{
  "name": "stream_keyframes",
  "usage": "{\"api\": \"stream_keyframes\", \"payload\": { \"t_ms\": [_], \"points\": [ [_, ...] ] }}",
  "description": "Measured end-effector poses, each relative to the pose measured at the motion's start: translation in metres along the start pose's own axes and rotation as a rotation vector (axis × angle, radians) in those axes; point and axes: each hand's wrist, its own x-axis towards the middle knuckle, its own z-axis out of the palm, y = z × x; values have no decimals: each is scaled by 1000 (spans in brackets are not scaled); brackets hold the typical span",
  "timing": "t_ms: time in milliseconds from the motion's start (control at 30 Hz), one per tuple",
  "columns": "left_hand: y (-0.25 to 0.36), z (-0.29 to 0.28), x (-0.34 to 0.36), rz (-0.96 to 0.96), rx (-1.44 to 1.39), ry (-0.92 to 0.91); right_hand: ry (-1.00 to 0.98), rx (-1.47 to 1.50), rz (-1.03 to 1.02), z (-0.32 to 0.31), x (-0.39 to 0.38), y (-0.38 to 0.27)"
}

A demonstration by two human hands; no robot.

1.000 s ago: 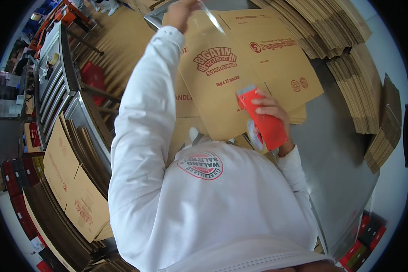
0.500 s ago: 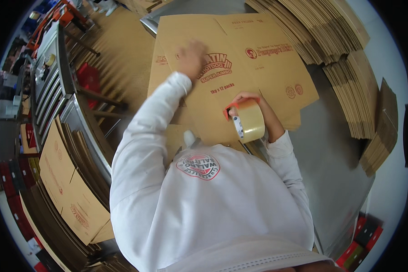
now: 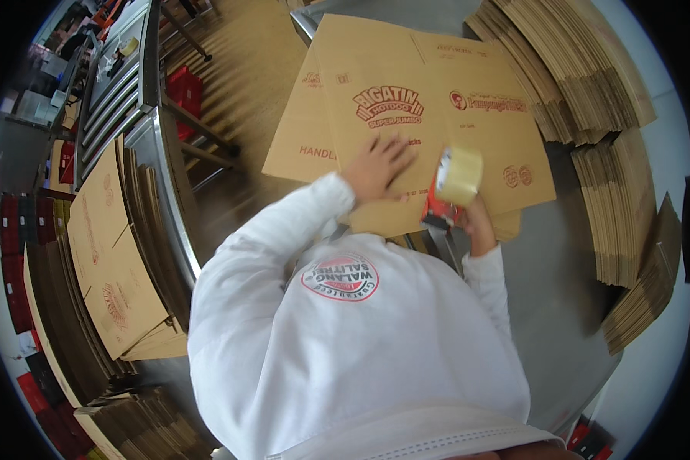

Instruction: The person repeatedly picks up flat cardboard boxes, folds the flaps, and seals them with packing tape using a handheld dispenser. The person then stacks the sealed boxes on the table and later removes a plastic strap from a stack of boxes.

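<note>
I see the box (image 3: 429,134) flat, unopened; left hand (image 3: 376,167) spread empty over it, right hand (image 3: 479,222) gripping the tape dispenser (image 3: 441,208).

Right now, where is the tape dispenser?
In the head view, the tape dispenser is right of centre, held in the right hand, over the flat carton's lower part.

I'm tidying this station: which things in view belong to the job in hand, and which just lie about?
In use:
tape dispenser, in the right hand
flat cardboard box, under the left hand

Seemingly just about:
roller table, at left
stacked cartons, at right
</note>
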Motion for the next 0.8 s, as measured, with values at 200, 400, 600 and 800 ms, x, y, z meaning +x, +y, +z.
{"api": "stream_keyframes", "payload": {
  "t_ms": [200, 400, 600, 800],
  "points": [
    [44, -8, -127, -564, -942, 222, 146, 449, -279, -79, -66, 46],
    [75, -21, -75, -1233, -2060, 191, -132, 330, -445, -36, -73, -28],
    [64, -101, -86, -1150, -1745, 565, -429, 258, -582, 16, -69, -70],
    [45, -160, -198, -1093, -1356, 1318, -507, 253, -554, 34, -53, -88]
  ]
}}
